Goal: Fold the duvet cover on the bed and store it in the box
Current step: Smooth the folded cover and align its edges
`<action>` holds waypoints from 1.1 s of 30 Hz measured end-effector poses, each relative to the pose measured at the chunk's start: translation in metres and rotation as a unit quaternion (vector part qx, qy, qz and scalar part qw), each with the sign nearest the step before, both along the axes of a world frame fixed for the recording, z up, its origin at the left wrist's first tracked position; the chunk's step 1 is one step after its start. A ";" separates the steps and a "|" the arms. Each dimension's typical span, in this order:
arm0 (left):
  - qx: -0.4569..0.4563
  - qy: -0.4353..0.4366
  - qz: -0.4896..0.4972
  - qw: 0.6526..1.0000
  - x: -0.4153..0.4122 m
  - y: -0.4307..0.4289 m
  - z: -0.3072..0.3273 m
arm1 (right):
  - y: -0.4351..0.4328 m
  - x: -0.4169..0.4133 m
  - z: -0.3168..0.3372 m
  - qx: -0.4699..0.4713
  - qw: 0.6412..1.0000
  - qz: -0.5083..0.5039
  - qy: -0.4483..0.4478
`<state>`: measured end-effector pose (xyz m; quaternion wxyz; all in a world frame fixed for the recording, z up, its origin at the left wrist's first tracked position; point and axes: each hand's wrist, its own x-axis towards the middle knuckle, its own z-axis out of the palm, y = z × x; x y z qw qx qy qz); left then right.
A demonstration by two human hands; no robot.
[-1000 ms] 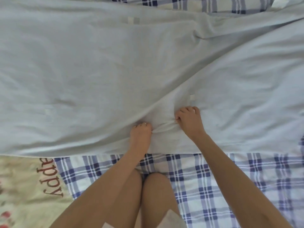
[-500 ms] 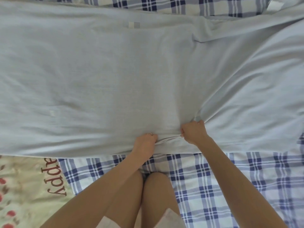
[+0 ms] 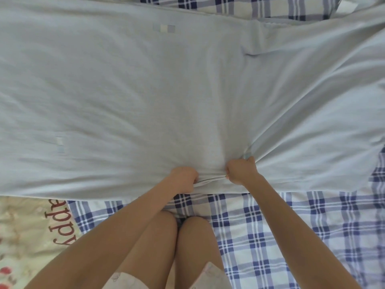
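Note:
The pale blue duvet cover (image 3: 145,90) lies spread across the bed and fills most of the view. Its near edge runs left to right just ahead of my knees. My left hand (image 3: 184,178) is closed on a pinch of the cover close to that near edge. A short way to the right, my right hand (image 3: 240,171) grips another bunch, and taut creases fan out from both fists. A fold line runs up and to the right from my right hand. No box is in view.
A blue and white checked sheet (image 3: 291,226) covers the bed under my knees and shows again along the far edge. A cream floral cloth with red lettering (image 3: 27,236) lies at the near left.
Both hands have drawn the gripped fabric toward me, nearer the cover's near edge. The creases around the fists have pulled tighter and the cover has smoothed out to the left.

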<state>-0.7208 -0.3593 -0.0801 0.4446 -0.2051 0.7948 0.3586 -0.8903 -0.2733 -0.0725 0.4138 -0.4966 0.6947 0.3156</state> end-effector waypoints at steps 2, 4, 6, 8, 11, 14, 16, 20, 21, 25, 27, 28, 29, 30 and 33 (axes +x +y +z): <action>-0.005 -0.001 0.005 1.000 0.001 0.001 -0.002 | 0.002 0.001 -0.001 -0.017 1.000 -0.010 0.003; -0.032 0.018 0.028 0.999 0.007 0.005 -0.004 | 0.008 0.005 -0.002 -0.074 0.997 0.001 0.018; -0.107 0.114 0.037 0.987 0.020 0.010 -0.002 | 0.021 0.009 -0.003 -0.219 0.974 0.008 0.059; -0.162 0.267 -0.001 0.950 0.036 0.022 0.002 | 0.048 0.015 -0.004 -0.378 0.923 -0.011 0.070; -0.159 0.383 -0.014 0.910 0.063 0.050 0.004 | 0.092 0.019 -0.007 -0.427 0.903 -0.024 0.037; -0.148 0.301 0.049 0.941 0.063 0.059 0.003 | 0.108 0.011 -0.011 -0.364 0.929 -0.053 0.034; -0.163 0.246 0.102 0.950 0.052 0.060 0.001 | 0.106 0.002 -0.011 -0.332 0.939 -0.087 0.037; -0.196 0.212 0.139 0.947 0.025 0.061 0.000 | 0.088 -0.012 -0.016 -0.354 0.930 -0.096 0.024; -0.201 0.203 0.145 0.947 0.019 0.061 -0.001 | 0.084 -0.014 -0.018 -0.369 0.925 -0.090 0.024; -0.194 0.152 0.121 0.962 0.004 0.060 -0.011 | 0.080 -0.020 -0.024 -0.399 0.915 -0.057 0.022; -0.206 0.127 0.076 0.967 -0.002 0.058 -0.016 | 0.085 -0.023 -0.024 -0.407 0.913 -0.042 0.007; -0.213 0.123 0.056 0.968 -0.005 0.056 -0.017 | 0.088 -0.023 -0.024 -0.409 0.912 -0.032 0.002; -0.217 0.125 0.044 0.967 -0.008 0.055 -0.018 | 0.093 -0.023 -0.024 -0.412 0.911 -0.019 -0.003; -0.217 0.132 0.029 0.967 -0.011 0.053 -0.010 | 0.097 -0.023 -0.023 -0.412 0.911 -0.004 -0.004; -0.190 0.108 -0.023 0.975 -0.018 0.059 0.007 | 0.113 -0.022 -0.022 -0.414 0.910 0.027 0.009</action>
